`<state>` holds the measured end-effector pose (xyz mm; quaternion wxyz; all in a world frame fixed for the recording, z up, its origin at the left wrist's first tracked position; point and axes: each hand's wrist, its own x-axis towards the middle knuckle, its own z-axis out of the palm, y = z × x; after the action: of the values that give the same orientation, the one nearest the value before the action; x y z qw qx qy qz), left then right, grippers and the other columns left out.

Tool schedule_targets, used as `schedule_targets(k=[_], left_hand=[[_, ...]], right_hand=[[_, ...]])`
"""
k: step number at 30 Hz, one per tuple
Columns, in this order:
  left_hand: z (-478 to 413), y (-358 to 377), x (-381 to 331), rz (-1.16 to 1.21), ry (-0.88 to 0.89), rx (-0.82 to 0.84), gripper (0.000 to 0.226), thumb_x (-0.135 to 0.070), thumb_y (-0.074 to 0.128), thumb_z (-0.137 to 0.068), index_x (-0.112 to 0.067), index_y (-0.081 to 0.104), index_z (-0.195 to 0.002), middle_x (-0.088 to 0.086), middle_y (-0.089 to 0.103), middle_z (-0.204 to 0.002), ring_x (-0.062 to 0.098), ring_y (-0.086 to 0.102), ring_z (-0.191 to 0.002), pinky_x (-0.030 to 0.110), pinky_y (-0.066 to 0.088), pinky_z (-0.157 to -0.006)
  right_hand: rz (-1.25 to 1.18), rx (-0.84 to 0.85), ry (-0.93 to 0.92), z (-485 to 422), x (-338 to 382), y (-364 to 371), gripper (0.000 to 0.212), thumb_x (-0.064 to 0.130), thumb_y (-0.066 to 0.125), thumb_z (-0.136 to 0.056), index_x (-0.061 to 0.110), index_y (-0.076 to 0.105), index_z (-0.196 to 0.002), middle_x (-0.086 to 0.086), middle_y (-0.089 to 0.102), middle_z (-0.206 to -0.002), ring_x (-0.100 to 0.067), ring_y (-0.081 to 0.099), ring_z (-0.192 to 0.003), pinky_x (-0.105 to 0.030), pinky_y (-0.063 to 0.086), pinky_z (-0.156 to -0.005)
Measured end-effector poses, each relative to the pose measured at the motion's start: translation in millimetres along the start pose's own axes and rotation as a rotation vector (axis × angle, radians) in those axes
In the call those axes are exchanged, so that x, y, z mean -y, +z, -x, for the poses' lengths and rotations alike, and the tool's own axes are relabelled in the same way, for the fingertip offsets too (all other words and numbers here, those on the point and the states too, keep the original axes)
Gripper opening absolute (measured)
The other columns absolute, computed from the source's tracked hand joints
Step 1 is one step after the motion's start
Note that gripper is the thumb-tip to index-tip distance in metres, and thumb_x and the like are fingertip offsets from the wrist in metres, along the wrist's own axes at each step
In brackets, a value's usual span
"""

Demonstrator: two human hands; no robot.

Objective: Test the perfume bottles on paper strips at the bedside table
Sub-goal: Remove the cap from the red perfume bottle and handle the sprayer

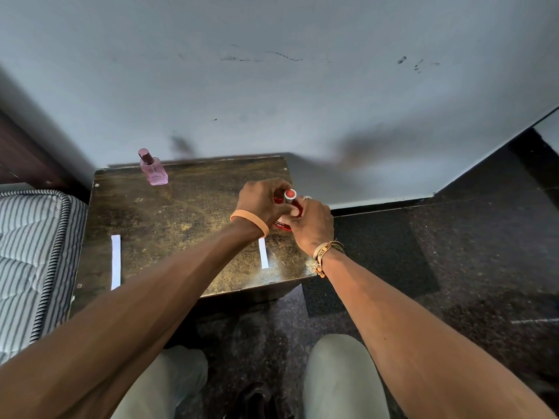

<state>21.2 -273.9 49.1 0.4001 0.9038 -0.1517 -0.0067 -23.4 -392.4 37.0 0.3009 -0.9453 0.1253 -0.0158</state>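
The red perfume bottle (289,195) is being held above the bedside table (187,213), at about 2 o'clock on its top. Its round red cap with a silver rim is facing up. The left hand (260,204) is curling its fingers round the bottle's upper part from the 9 o'clock side. The right hand (311,225) is gripping the lower body from 4 o'clock. Both hands are closed on the bottle. No brand or label is showing on it.

The right paper strip (263,253) is lying flat just below the hands, at 4 o'clock on the top. The left paper strip (115,261) is lying at 8 o'clock, well apart from it. Both are blank.

The pink perfume bottle (152,169) is standing capped at 11 o'clock, near the far edge. Its front print is too faint to read.

An orange wristband (251,220) is sitting on the left wrist. A woven bracelet (325,251) is sitting on the right wrist, and its lettering cannot be read. A ring (307,197) is showing on a right finger.

A striped mattress (33,255) is lying at 9 o'clock of the table. A scuffed wall (272,86) is standing behind at 12 o'clock, and dark speckled floor (453,237) is lying at 3 o'clock.
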Motion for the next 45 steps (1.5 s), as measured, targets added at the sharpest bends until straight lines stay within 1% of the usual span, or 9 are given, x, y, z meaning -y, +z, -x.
schedule_targets(k=[3, 9, 13, 19, 24, 30, 35, 41, 45], left_hand=[[2.7, 0.2, -0.9, 0.019, 0.044, 0.054, 0.049, -0.013, 0.079, -0.072, -0.021, 0.066, -0.119, -0.002, 0.07, -0.114, 0.01, 0.064, -0.105, 0.021, 0.046, -0.094], [1.2, -2.2, 0.1, 0.011, -0.025, -0.04, 0.035, -0.028, 0.088, -0.06, -0.021, 0.074, -0.091, -0.006, 0.075, -0.087, 0.007, 0.069, -0.081, 0.028, 0.056, -0.078], [3.8, 1.1, -5.0, 0.004, 0.044, 0.052, 0.052, -0.018, 0.08, -0.073, -0.022, 0.064, -0.122, -0.002, 0.07, -0.115, 0.011, 0.064, -0.104, 0.032, 0.051, -0.096], [2.2, 2.8, -0.7, -0.034, 0.02, -0.007, 0.04, -0.017, 0.081, -0.07, -0.022, 0.071, -0.109, -0.003, 0.074, -0.104, 0.011, 0.068, -0.097, 0.025, 0.051, -0.091], [1.8, -0.6, -3.5, -0.035, 0.068, 0.103, 0.049, -0.008, 0.074, -0.076, -0.021, 0.064, -0.122, -0.001, 0.068, -0.119, 0.013, 0.063, -0.11, 0.027, 0.046, -0.099], [2.3, -3.7, 1.6, -0.004, 0.011, -0.011, 0.034, -0.027, 0.086, -0.063, -0.02, 0.075, -0.094, -0.005, 0.075, -0.089, 0.008, 0.07, -0.084, 0.025, 0.054, -0.081], [4.9, 0.4, -0.6, -0.035, 0.059, 0.056, 0.054, -0.017, 0.079, -0.073, -0.021, 0.062, -0.124, -0.001, 0.069, -0.116, 0.013, 0.064, -0.106, 0.026, 0.048, -0.097], [3.1, -1.6, -1.3, -0.055, 0.034, -0.032, 0.031, -0.017, 0.079, -0.072, -0.022, 0.073, -0.102, -0.004, 0.075, -0.094, 0.01, 0.07, -0.09, 0.018, 0.047, -0.083], [4.3, -1.0, -2.1, -0.016, 0.044, 0.055, 0.047, -0.011, 0.075, -0.075, -0.022, 0.066, -0.12, -0.001, 0.07, -0.116, 0.011, 0.064, -0.107, 0.019, 0.043, -0.097]], right_hand=[[-0.012, -0.016, 0.006, 0.3, -0.5, 1.4, 0.023, 0.031, 0.074, -0.085, 0.019, 0.072, -0.105, -0.003, 0.074, -0.094, -0.022, 0.07, -0.091, -0.033, 0.056, -0.079], [0.004, -0.001, 0.0, 1.0, 0.7, -0.3, 0.028, 0.032, 0.076, -0.083, 0.017, 0.072, -0.105, -0.004, 0.074, -0.093, -0.023, 0.069, -0.09, -0.03, 0.053, -0.075], [-0.019, -0.012, 0.014, 0.7, 0.2, 0.7, 0.017, 0.025, 0.075, -0.085, 0.018, 0.072, -0.099, -0.004, 0.074, -0.091, -0.023, 0.07, -0.088, -0.034, 0.057, -0.077], [-0.006, -0.016, 0.013, 0.8, 0.5, 2.9, 0.022, 0.028, 0.076, -0.083, 0.017, 0.072, -0.101, -0.004, 0.074, -0.092, -0.023, 0.07, -0.09, -0.034, 0.057, -0.079], [0.009, -0.017, 0.016, 0.1, -0.3, 3.5, 0.023, 0.03, 0.072, -0.087, 0.016, 0.071, -0.105, -0.004, 0.074, -0.095, -0.023, 0.07, -0.092, -0.033, 0.056, -0.08], [0.018, -0.004, -0.006, 1.3, 1.1, 3.0, 0.026, 0.035, 0.077, -0.081, 0.018, 0.072, -0.1, -0.003, 0.074, -0.088, -0.022, 0.07, -0.085, -0.034, 0.057, -0.074], [-0.006, -0.008, 0.006, 0.2, 1.9, 2.5, 0.02, 0.029, 0.074, -0.084, 0.018, 0.072, -0.101, -0.003, 0.074, -0.09, -0.022, 0.07, -0.087, -0.031, 0.056, -0.074], [0.018, -0.018, 0.01, 0.1, 1.8, 3.1, 0.026, 0.033, 0.075, -0.083, 0.018, 0.072, -0.104, -0.006, 0.075, -0.093, -0.026, 0.07, -0.091, -0.035, 0.056, -0.079], [0.024, -0.025, 0.01, 0.2, 2.3, 2.3, 0.02, 0.031, 0.073, -0.085, 0.021, 0.072, -0.103, -0.004, 0.075, -0.091, -0.024, 0.07, -0.089, -0.033, 0.056, -0.076]])
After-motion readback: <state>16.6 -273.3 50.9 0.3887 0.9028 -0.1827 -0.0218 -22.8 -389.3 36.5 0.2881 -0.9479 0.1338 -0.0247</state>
